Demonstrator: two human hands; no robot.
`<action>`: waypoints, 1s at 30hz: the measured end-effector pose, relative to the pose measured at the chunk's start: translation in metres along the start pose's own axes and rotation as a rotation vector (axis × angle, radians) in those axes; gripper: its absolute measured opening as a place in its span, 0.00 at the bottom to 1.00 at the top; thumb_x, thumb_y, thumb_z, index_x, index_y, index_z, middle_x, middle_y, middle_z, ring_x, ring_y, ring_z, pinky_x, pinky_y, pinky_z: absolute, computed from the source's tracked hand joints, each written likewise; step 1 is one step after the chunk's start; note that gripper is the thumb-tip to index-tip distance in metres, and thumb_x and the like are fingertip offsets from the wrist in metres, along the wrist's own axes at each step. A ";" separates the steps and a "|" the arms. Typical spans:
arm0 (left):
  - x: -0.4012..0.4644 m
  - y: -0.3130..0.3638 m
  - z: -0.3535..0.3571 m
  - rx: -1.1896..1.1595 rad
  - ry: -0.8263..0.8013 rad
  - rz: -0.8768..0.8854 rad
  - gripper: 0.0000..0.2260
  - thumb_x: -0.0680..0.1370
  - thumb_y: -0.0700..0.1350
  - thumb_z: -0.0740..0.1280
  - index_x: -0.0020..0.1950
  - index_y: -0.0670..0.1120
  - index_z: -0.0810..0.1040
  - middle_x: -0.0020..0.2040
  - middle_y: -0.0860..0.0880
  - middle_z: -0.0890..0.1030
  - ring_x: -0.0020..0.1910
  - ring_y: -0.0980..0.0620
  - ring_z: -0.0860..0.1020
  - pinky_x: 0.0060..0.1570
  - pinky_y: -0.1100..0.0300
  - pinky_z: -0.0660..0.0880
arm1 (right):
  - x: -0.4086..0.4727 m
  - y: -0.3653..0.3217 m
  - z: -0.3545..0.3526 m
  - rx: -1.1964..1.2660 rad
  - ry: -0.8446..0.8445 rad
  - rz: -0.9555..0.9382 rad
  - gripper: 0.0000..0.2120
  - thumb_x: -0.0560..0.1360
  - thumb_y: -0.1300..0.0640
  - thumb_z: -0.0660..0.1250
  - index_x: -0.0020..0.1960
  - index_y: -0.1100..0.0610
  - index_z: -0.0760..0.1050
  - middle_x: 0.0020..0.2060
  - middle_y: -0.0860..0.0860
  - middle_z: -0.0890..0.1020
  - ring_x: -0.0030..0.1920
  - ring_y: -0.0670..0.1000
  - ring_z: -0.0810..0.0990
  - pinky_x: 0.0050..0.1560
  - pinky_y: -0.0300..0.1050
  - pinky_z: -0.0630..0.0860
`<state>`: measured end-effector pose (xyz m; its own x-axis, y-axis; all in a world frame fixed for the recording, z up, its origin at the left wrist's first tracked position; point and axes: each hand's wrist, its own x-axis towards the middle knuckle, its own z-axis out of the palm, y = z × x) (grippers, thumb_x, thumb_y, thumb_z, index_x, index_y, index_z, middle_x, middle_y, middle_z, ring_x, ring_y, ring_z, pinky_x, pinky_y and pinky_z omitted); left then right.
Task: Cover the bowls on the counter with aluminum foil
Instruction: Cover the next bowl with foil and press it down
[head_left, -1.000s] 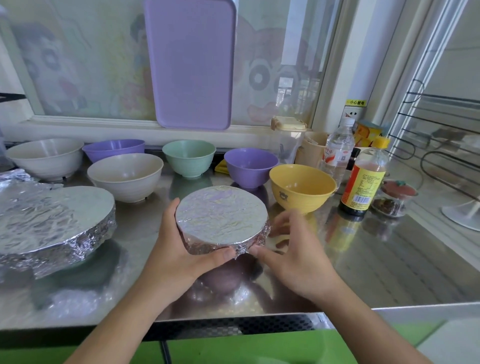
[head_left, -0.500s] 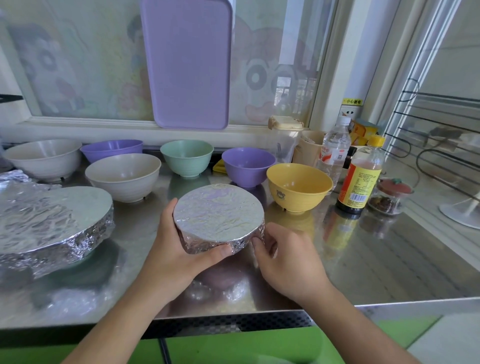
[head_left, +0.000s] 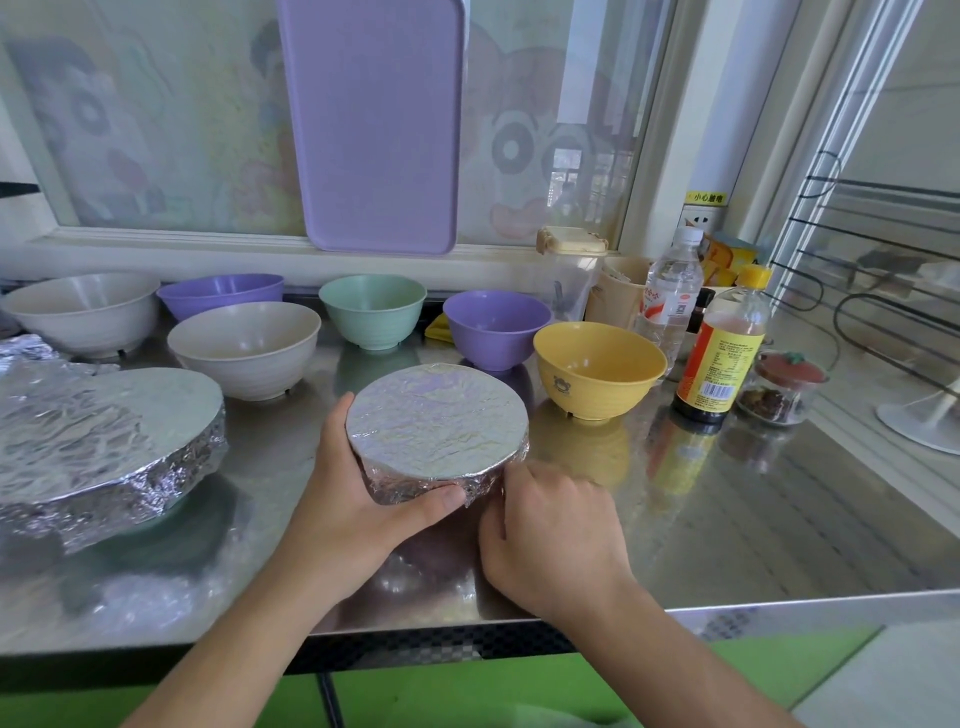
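Foil-covered bowl (head_left: 436, 423) was gripped by the left hand (head_left: 363, 499) on the tabletop (head_left: 753, 519). Foil at its near-right edge was pinched by the curled right hand (head_left: 550, 530).

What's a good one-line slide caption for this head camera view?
Both hands, left hand and right hand, crimp foil around a small bowl, six uncovered bowls behind it.
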<state>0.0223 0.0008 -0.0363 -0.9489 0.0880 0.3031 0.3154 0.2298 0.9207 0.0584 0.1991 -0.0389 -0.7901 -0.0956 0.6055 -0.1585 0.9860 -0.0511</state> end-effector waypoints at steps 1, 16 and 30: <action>0.000 0.000 0.000 -0.002 0.000 0.000 0.62 0.54 0.66 0.83 0.82 0.59 0.55 0.71 0.67 0.73 0.68 0.72 0.71 0.62 0.70 0.68 | 0.000 0.001 -0.001 0.032 0.006 -0.020 0.11 0.65 0.53 0.67 0.36 0.50 0.63 0.28 0.50 0.76 0.26 0.57 0.75 0.30 0.43 0.58; 0.000 0.003 0.002 -0.008 0.005 0.009 0.55 0.58 0.56 0.85 0.79 0.58 0.59 0.68 0.66 0.75 0.65 0.72 0.73 0.55 0.81 0.68 | -0.006 0.020 0.002 0.252 -0.224 -0.204 0.05 0.76 0.58 0.61 0.41 0.54 0.70 0.40 0.51 0.75 0.42 0.55 0.71 0.48 0.52 0.73; 0.011 0.003 -0.013 0.021 -0.073 -0.016 0.49 0.58 0.56 0.86 0.74 0.63 0.66 0.62 0.74 0.77 0.62 0.74 0.75 0.58 0.76 0.70 | 0.050 0.035 -0.020 1.306 -0.351 0.392 0.42 0.64 0.59 0.66 0.79 0.49 0.67 0.69 0.39 0.79 0.68 0.37 0.77 0.68 0.38 0.75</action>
<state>0.0125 -0.0104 -0.0264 -0.9508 0.1543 0.2687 0.3009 0.2518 0.9198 0.0251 0.2319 0.0050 -0.9843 -0.0675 0.1630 -0.1711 0.1390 -0.9754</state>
